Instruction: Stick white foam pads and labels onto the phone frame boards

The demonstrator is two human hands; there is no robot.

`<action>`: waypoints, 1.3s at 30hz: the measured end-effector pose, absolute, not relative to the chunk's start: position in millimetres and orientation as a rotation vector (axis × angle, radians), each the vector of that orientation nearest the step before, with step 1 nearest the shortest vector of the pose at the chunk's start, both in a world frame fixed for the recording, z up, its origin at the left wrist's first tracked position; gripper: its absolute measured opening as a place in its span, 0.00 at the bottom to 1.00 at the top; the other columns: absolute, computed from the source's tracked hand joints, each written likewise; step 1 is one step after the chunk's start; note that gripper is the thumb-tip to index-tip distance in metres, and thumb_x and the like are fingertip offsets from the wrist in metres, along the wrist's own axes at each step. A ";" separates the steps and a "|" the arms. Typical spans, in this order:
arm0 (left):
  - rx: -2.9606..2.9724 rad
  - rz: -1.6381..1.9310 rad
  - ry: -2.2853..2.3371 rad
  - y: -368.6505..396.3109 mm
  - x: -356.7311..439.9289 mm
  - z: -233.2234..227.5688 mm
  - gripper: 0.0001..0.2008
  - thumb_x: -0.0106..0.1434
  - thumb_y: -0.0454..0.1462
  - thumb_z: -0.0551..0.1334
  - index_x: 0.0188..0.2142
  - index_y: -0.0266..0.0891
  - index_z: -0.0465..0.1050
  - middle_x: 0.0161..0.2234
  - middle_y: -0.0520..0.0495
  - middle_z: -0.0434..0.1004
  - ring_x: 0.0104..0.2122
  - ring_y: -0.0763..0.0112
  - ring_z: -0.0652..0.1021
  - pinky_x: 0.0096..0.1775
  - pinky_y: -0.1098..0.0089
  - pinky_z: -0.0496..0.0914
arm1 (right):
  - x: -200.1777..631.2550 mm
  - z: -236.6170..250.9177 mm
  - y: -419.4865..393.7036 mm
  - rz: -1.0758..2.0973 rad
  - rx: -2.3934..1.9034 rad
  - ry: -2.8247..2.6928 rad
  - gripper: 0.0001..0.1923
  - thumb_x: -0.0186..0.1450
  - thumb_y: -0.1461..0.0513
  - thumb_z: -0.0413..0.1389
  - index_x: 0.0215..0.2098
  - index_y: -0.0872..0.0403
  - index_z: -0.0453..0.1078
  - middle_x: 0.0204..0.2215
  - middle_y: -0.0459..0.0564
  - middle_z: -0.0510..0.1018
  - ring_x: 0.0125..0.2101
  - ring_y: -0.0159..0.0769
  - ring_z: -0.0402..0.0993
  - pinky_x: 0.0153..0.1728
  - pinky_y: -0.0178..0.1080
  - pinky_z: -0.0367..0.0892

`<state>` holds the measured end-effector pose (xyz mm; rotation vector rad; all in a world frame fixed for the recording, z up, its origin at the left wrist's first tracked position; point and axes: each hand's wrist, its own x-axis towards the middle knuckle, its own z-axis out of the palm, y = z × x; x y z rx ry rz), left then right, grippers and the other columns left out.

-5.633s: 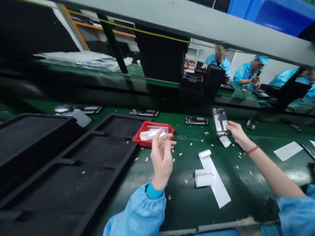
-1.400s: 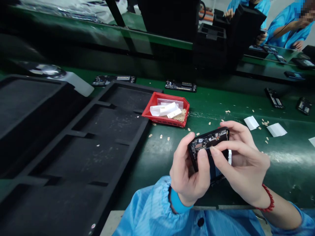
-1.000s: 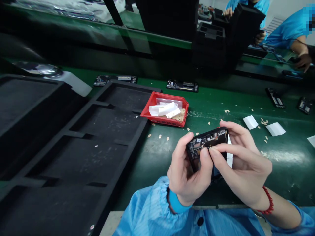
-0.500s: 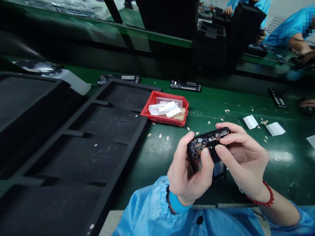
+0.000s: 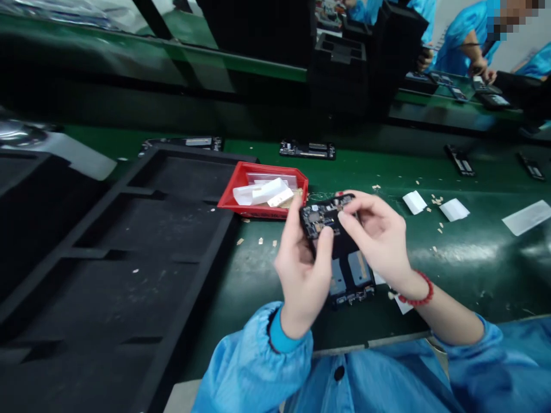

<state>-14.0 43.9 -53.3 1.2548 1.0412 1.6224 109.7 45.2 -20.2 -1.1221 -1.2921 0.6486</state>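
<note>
Between my two hands I hold an opened phone (image 5: 344, 244), its circuit board and inner parts facing up. My left hand (image 5: 303, 264) is closed around its left edge, the thumb lying on the board. My right hand (image 5: 379, 235) grips the upper right corner, thumb and fingertips pressed at the board; whether a small part sits under them is hidden. Just beyond my left fingers stands a red bin (image 5: 232, 198) with white paper slips and small beige pieces in it.
A black compartment tray (image 5: 206, 264) fills the left side. More opened phones (image 5: 307, 149) lie along the back of the green bench (image 5: 258, 287). White paper pieces (image 5: 454, 210) and beige scraps are scattered to the right. People in blue sleeves (image 5: 462, 34) work across the bench.
My view has shifted right. The phone is tilted flatter, so more of its lower half shows. My right index finger has moved along the board's top edge; both hands keep their hold.
</note>
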 end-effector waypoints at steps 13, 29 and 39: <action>1.293 1.351 1.216 71.9 -21.6 -61.9 0.05 0.63 0.36 0.62 0.34 0.41 0.78 0.30 0.52 0.76 0.27 0.74 0.73 0.31 0.74 0.68 | 250.2 -87.4 41.6 0.779 -1.503 -1.907 0.22 0.66 0.54 0.61 0.57 0.48 0.73 0.54 0.55 0.80 0.54 0.50 0.77 0.55 0.56 0.72; 1.856 1.162 1.121 98.5 26.4 -71.1 0.13 0.55 0.41 0.71 0.41 0.42 0.84 0.42 0.44 0.78 0.43 0.58 0.80 0.47 0.60 0.75 | 241.4 -75.0 68.9 0.468 -1.226 -1.957 0.13 0.73 0.58 0.52 0.35 0.53 0.75 0.33 0.51 0.81 0.34 0.38 0.78 0.37 0.41 0.74; 1.926 1.158 1.001 98.6 27.5 -84.4 0.05 0.62 0.36 0.66 0.34 0.40 0.83 0.37 0.44 0.79 0.39 0.61 0.81 0.40 0.64 0.76 | 229.6 -61.4 70.0 0.183 -1.156 -2.071 0.05 0.70 0.63 0.57 0.42 0.53 0.76 0.39 0.54 0.81 0.40 0.41 0.76 0.41 0.45 0.73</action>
